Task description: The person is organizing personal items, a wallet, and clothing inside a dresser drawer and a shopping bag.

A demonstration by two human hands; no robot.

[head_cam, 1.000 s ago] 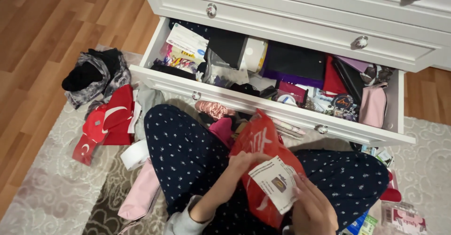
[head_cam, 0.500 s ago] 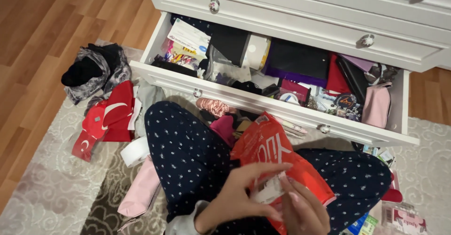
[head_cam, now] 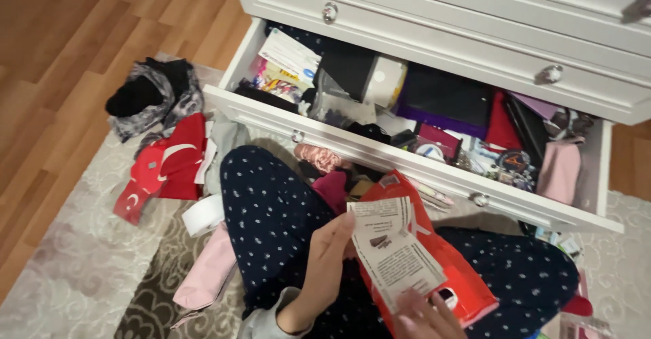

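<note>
Two hands, one leaflet (head_cam: 397,254): left hand (head_cam: 325,264) clasps its left edge, right hand (head_cam: 424,312) pinches its near corner, spreading it flat for reading. Red bag (head_cam: 461,274) lies beneath; open drawer (head_cam: 407,159) beyond.

Single head view — looking steeply down, close; lap (head_cam: 285,224) low, open drawer (head_cam: 407,156) ahead.
</note>
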